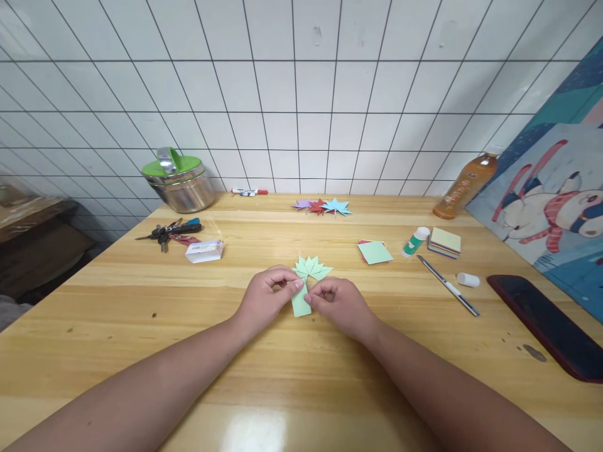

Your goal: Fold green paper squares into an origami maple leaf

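Between my hands, near the middle of the table, is a pale green folded paper leaf [309, 267] with several points fanned out at the far side. A plain pale green paper strip [301, 306] lies just below it, toward me. My left hand [269, 292] pinches the strip's upper left part with thumb and finger. My right hand [340, 305] is closed on the strip's right edge. How the strip and the leaf meet is hidden behind my fingers.
Purple, red and blue paper leaves [321, 206] lie at the back. Right: paper squares [375, 252], glue stick [415, 242], its cap [468, 280], note pad [444, 242], utility knife [448, 285], phone [549, 323], bottle [466, 187]. Left: steel pot [183, 188], keys [172, 233], small box [204, 252], marker [249, 192].
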Motion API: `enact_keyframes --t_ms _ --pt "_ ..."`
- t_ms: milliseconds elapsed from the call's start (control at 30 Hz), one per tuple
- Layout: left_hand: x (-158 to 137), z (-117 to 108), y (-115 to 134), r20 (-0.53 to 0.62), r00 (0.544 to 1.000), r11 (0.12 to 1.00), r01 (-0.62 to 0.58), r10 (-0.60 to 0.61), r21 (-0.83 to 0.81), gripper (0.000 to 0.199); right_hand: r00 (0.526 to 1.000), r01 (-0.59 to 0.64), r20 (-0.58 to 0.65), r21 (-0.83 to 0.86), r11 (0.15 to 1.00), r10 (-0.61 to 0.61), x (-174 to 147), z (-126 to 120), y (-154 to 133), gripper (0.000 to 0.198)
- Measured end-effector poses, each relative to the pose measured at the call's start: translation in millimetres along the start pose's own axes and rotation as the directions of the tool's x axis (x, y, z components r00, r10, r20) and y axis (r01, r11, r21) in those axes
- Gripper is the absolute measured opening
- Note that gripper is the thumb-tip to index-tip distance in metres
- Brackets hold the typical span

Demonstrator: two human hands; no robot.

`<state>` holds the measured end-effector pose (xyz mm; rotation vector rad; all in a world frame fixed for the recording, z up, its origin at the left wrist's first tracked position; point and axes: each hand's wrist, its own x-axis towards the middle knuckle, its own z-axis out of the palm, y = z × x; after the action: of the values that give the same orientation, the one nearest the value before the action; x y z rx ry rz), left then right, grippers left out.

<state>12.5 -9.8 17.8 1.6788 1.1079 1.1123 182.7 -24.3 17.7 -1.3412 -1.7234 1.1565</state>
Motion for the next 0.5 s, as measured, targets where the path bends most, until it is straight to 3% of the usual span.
enact_keyframes --t_ms 67,167,267,333,367,433,467,500 --pt "0 0 -2 -0.033 0.999 0.999 0.022 -0.023 -0.038 0.018 1.0 -0.014 0.01 -0.004 1.0 0.014 0 1 0 0.018" --pt "6 -8 -11 -0.189 0.977 0.986 0.066 -0.094 -0.152 0.019 0.999 0.009 0.048 -0.056 0.998 -0.007 -2 4 4 0.015" --pt "18 -25 -25 -0.422 0.885 0.961 0.089 -0.197 -0.263 0.025 0.991 0.113 0.082 -0.151 0.982 -0.102 -4 7 7 0.01" --pt "22 -35 -27 -0.479 0.843 0.957 0.128 -0.243 -0.26 0.028 0.983 0.179 0.084 -0.205 0.962 -0.165 -4 5 7 0.01" --pt "22 -38 -25 -0.476 0.844 0.962 0.151 -0.246 -0.229 0.027 0.979 0.2 0.078 -0.239 0.95 -0.186 -4 3 6 0.011" --pt "17 -35 -12 -0.345 0.916 0.978 0.184 -0.206 -0.095 0.024 0.975 0.221 0.052 -0.346 0.912 -0.217 -4 -5 4 0.013" --pt "11 -31 -3 -0.169 0.967 0.981 0.192 -0.189 -0.001 0.021 0.973 0.216 0.022 -0.422 0.88 -0.229 -3 -12 3 0.014" --pt "5 -25 8 0.026 0.988 0.985 0.148 -0.151 0.093 0.018 0.971 0.194 -0.023 -0.509 0.839 -0.238 -3 -20 1 0.015"
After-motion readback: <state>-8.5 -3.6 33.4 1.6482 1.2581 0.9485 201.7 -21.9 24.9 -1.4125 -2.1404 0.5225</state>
